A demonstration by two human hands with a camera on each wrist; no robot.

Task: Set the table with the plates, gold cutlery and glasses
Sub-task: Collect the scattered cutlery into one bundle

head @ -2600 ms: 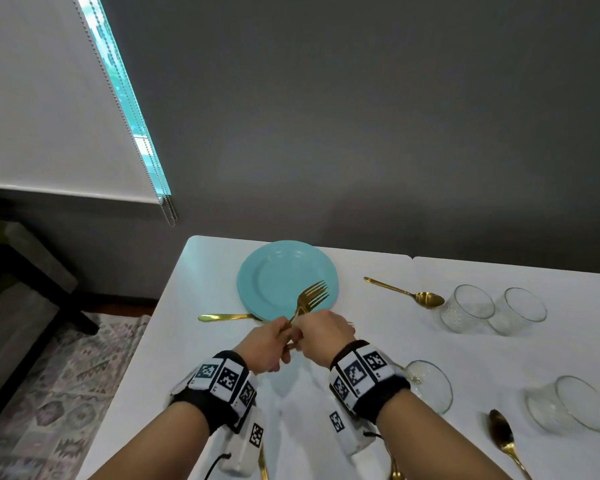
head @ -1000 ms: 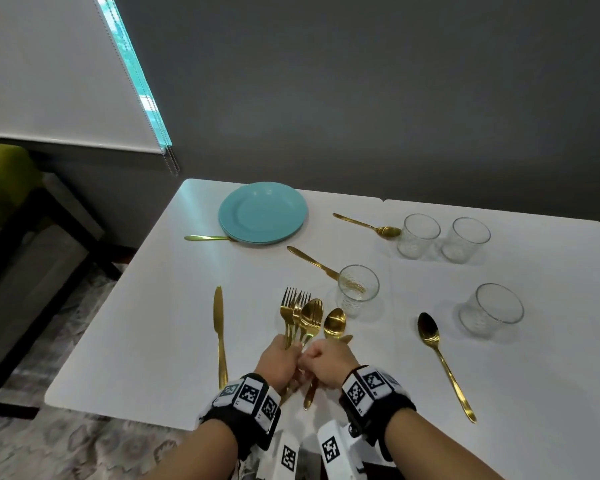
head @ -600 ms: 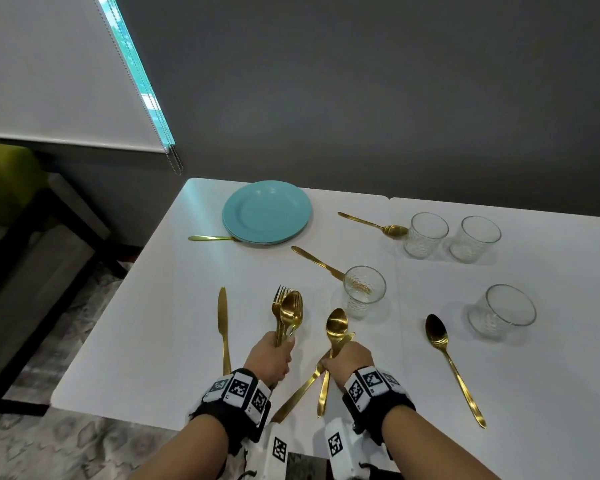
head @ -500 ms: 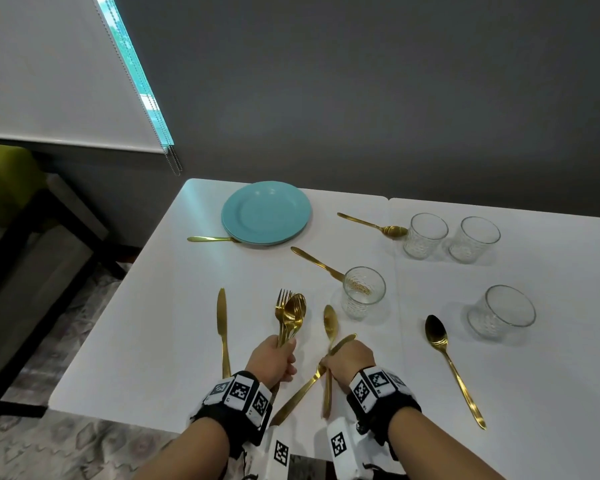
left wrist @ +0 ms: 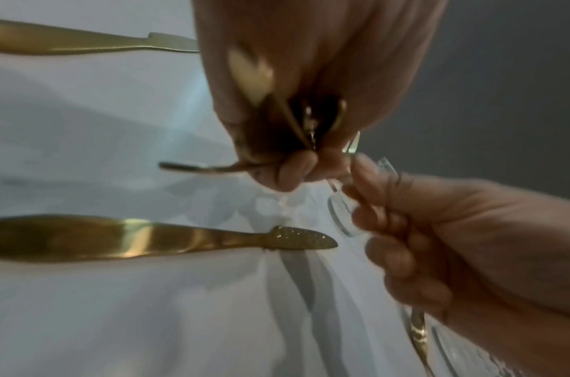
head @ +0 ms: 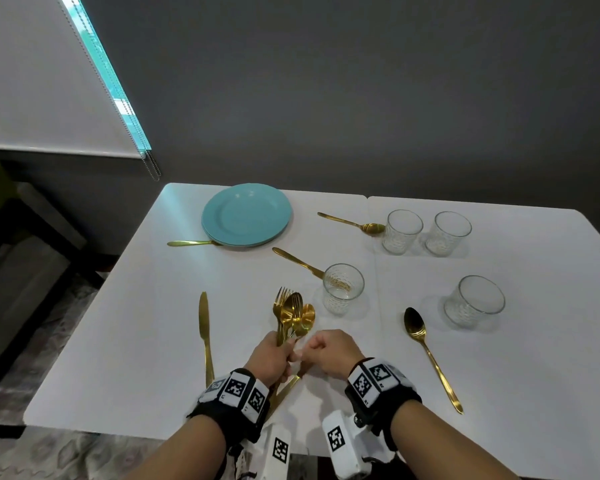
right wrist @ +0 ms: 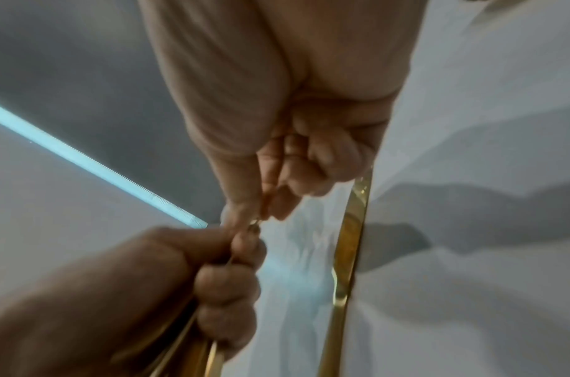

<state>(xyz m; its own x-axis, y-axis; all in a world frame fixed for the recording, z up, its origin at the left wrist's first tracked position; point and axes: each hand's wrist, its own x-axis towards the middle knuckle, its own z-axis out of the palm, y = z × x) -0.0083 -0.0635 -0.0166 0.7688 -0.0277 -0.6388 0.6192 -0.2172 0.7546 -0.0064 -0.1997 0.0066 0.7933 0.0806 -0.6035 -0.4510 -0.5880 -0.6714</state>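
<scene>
2 hands (head: pixel 269 355) (head: pixel 331 351) meet around gold cutlery bundle (head: pixel 293 315).

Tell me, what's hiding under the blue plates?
A gold handle sticks out from under the left edge of the stacked turquoise round plates. Its other end is covered, so you cannot tell which kind of cutlery it is.

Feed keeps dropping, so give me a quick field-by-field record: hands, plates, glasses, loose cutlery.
left hand: grips a bundle of gold forks and spoons
right hand: fingers curled, pinching a handle at the bundle
plates: turquoise stack, far left of the white table
glasses: four, upright, empty; two far right, one centre, one right
loose cutlery: knife left of the hands, spoon right, more near the plates
</scene>
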